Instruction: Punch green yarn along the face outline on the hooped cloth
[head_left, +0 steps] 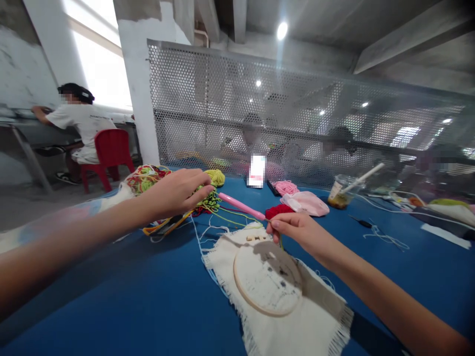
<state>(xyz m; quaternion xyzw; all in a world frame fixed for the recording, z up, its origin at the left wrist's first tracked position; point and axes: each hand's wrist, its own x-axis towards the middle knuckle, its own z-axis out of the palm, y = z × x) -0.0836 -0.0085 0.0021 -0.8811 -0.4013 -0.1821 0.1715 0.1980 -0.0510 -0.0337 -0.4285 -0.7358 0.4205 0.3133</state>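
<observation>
Blue table [148, 296], spread across the foreground. Cream cloth [230, 257], fringed at the edges, lying on the table, stretched in a round wooden hoop [243, 293]; dark markings on the framed area. Hoop's small wooden clasp [256, 238], at its far edge. Right hand [295, 227], just beyond the hoop's far right side; thumb and forefinger clamped on the thin metal end of a pink-handled tool [241, 206], held above the cloth's far edge, handle pointing away and to the left. Left hand [181, 193], beside the handle's far end, fingers bent and close together; whether they grip a strand cannot be told. Green yarn [211, 201], tangled next to that hand. Dark-handled implement [364, 223] with pale thread [388, 237], to the right. Red yarn [278, 211], just behind the right hand; pale pink pouch [306, 203] beside it. Clear cup [337, 195] with a white straw [361, 178]. Pink yarn [285, 188]; yellow yarn ball [215, 177]; lit phone [257, 170], upright. Perforated metal screen [222, 99], behind the table. Far left: person in white shirt [81, 118], seated on a red chair [113, 148].
</observation>
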